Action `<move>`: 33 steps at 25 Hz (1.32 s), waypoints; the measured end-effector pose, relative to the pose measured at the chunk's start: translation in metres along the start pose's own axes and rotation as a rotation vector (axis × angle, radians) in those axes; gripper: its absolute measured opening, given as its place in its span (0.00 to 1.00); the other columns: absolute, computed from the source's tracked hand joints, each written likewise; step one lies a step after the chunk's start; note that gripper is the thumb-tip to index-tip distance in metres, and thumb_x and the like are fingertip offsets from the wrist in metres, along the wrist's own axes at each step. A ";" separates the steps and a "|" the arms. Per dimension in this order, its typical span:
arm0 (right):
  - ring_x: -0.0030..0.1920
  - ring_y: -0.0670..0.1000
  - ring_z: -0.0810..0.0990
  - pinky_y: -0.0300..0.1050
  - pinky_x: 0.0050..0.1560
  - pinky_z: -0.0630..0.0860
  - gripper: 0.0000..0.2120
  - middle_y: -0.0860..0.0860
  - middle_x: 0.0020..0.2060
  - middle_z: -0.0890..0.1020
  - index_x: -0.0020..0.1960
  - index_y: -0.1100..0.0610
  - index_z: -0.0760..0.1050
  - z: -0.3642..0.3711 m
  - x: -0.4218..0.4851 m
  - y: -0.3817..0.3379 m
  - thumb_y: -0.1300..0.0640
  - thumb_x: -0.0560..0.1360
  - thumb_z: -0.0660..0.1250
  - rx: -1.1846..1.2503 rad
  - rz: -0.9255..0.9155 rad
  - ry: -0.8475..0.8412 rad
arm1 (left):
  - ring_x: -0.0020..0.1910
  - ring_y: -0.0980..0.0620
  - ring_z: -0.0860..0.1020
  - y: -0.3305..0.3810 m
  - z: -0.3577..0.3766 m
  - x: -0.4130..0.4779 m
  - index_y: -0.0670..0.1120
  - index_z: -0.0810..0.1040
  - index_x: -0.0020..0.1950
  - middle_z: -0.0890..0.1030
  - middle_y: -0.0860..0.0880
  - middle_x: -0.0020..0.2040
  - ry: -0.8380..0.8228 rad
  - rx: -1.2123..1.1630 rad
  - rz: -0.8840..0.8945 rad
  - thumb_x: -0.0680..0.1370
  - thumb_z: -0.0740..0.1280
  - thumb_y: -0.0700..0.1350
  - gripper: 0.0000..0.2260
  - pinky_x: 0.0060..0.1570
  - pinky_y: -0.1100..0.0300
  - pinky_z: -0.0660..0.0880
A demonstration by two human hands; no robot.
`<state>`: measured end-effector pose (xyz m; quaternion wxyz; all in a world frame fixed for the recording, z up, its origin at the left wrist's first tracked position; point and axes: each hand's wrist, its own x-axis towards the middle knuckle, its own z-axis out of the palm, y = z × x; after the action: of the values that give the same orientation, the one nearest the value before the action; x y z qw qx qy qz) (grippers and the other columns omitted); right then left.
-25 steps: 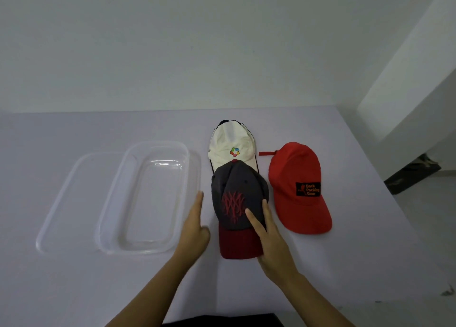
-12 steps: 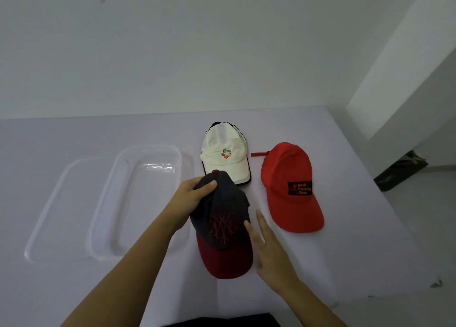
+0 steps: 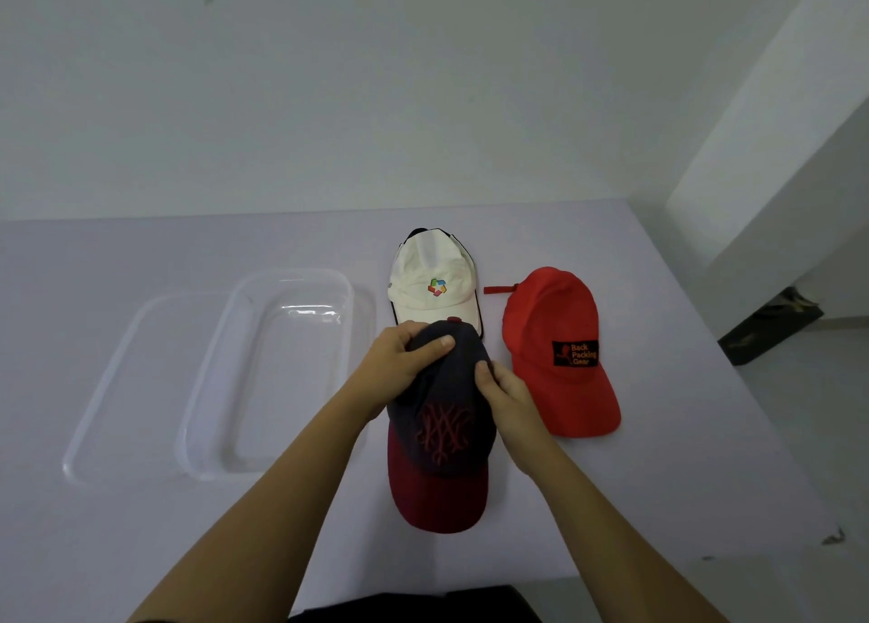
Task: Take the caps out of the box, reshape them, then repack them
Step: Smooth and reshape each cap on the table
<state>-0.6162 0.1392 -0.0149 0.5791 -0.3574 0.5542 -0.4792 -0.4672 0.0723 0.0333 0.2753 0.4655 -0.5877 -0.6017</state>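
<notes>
Dark cap (image 3: 442,439) with maroon brim, near centre of table (image 3: 682,458), grasped at crown by left hand (image 3: 399,368) and right hand (image 3: 510,399). Beyond, white cap (image 3: 430,284); right, red cap (image 3: 557,345); left, clear box (image 3: 277,373).

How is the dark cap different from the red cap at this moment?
The dark cap is held by both hands, left hand and right hand; the red cap lies untouched on the table. The dark cap has a maroon brim and red embroidery; the red cap is one colour with a black patch. Both brims point toward the person.
</notes>
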 end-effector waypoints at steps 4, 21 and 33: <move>0.52 0.50 0.81 0.46 0.53 0.78 0.06 0.52 0.49 0.81 0.51 0.51 0.74 -0.002 0.006 0.011 0.51 0.79 0.60 -0.075 -0.042 0.103 | 0.54 0.50 0.80 -0.011 -0.011 -0.001 0.53 0.73 0.60 0.80 0.50 0.56 -0.193 0.049 -0.281 0.75 0.67 0.54 0.15 0.50 0.54 0.79; 0.46 0.51 0.75 0.47 0.47 0.72 0.16 0.51 0.44 0.77 0.50 0.58 0.72 -0.031 0.030 0.046 0.45 0.79 0.57 -0.686 0.230 -0.038 | 0.55 0.48 0.76 -0.071 -0.006 0.015 0.46 0.69 0.68 0.76 0.47 0.57 -0.078 0.180 -0.422 0.76 0.63 0.43 0.20 0.57 0.57 0.72; 0.30 0.46 0.67 0.39 0.31 0.65 0.14 0.49 0.30 0.68 0.42 0.57 0.70 -0.029 0.034 0.044 0.47 0.80 0.57 -0.519 0.338 -0.030 | 0.28 0.54 0.77 -0.080 -0.008 0.009 0.41 0.73 0.52 0.76 0.46 0.38 0.068 0.125 -0.514 0.80 0.60 0.46 0.08 0.26 0.66 0.70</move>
<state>-0.6402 0.1228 -0.0705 0.5482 -0.4031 0.7011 -0.2132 -0.4461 0.0735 -0.0449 0.1035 0.6355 -0.4768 -0.5984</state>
